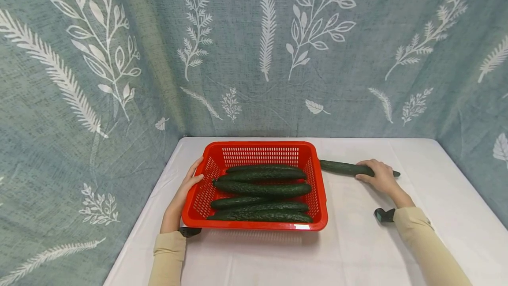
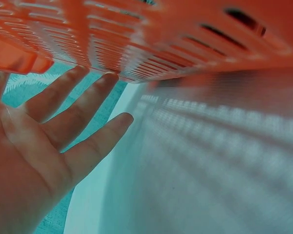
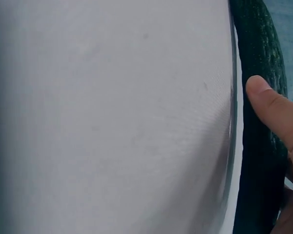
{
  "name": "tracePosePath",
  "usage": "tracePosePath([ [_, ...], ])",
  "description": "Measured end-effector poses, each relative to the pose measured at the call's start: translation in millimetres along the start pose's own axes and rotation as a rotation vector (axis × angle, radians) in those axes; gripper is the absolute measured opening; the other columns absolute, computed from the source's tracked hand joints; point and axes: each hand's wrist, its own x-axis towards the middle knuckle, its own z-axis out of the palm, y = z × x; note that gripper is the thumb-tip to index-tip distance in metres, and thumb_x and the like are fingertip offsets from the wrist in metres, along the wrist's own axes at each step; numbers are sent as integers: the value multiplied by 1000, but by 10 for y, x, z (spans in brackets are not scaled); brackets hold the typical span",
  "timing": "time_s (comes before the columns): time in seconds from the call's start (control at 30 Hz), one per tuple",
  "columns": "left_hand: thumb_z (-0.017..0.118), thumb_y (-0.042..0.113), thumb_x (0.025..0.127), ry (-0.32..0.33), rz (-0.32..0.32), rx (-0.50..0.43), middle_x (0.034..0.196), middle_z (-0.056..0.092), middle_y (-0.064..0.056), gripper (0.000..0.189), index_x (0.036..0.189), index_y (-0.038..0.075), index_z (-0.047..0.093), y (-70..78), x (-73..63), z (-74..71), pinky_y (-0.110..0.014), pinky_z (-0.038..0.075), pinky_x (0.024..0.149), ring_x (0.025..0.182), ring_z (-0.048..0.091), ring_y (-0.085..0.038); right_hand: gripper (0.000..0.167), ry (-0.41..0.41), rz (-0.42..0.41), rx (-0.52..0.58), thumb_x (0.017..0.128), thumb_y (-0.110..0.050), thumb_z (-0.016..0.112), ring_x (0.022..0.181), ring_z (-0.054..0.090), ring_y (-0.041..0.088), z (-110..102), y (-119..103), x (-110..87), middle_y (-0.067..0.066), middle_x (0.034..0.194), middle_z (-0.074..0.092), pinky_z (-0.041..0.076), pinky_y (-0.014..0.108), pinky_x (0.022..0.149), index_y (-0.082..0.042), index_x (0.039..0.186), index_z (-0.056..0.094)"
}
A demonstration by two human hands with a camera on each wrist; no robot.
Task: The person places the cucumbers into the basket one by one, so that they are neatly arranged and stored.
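A red plastic basket (image 1: 258, 224) with slotted walls stands on the table, holding several dark green cucumbers (image 1: 263, 188) laid crosswise. My left hand (image 1: 186, 189) is at its left side, and two of its fingertips reach the rim in the head view. From the left wrist, the fingers (image 2: 88, 114) look straight and spread, touching or nearly touching the outer wall. Right of the basket, my right hand (image 1: 381, 178) grips another cucumber (image 1: 341, 167) near its right end. The thumb (image 3: 271, 105) presses that cucumber's side; the other fingers are mostly hidden.
A white cloth covers the table (image 1: 357, 242). Blue-green curtains (image 1: 246, 56) with white leaf prints hang behind and at both sides. Black wrist devices (image 1: 384, 215) sit by both sleeves.
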Motion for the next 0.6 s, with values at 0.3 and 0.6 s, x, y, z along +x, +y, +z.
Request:
tracePosePath([
  [0.3,29,16,100,-2,0,1,147,16,-18,55,150,22,7,12,-7,14,-34,48,86,113,48,-24,43,2,41,-27,85,-27,66,107,47,45,-14,-68,-24,26,113,55,22,62,91,0,118,56],
  [0.6,30,17,100,-3,-3,-7,147,17,-17,55,150,23,7,0,-4,6,-35,48,85,111,48,-23,43,47,48,-36,87,-28,64,104,47,45,-77,-160,-34,27,113,54,23,61,89,0,118,56],
])
